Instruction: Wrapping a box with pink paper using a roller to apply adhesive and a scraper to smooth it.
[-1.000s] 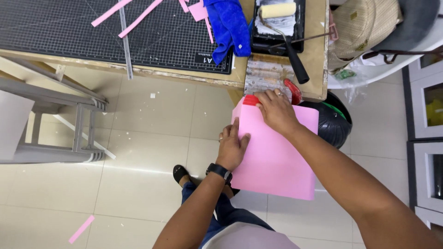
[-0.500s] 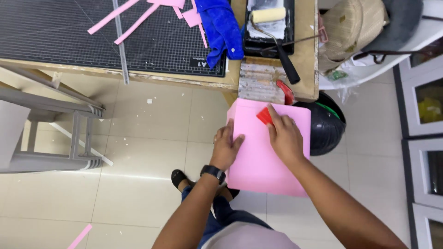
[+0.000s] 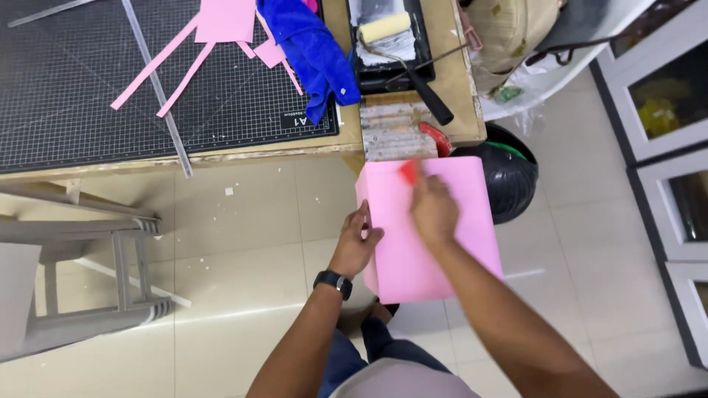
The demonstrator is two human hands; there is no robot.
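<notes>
Pale floor tiles (image 3: 243, 221) lie below the wooden desk (image 3: 346, 144), which runs along the top of the view. On the desk sit a dark gridded cutting mat (image 3: 88, 96), a long metal ruler (image 3: 158, 92), pink paper strips (image 3: 158, 63), a blue cloth (image 3: 313, 48) and a black tray (image 3: 424, 63) with a paint roller (image 3: 383, 28). A grey stool frame (image 3: 110, 273) stands at the left; a black round bin (image 3: 512, 177) stands just beside the desk's right end. The pink board (image 3: 461, 221) is held upright over the floor, in front of the person's lap and below the desk edge. The left hand (image 3: 356, 243), wearing a black wristwatch (image 3: 333, 281), grips the board's left edge, fingers curled around it. The right hand (image 3: 434, 210) lies on the board's face, closed on a small red tool (image 3: 409, 171) pressed near the top edge; the hand is blurred.
</notes>
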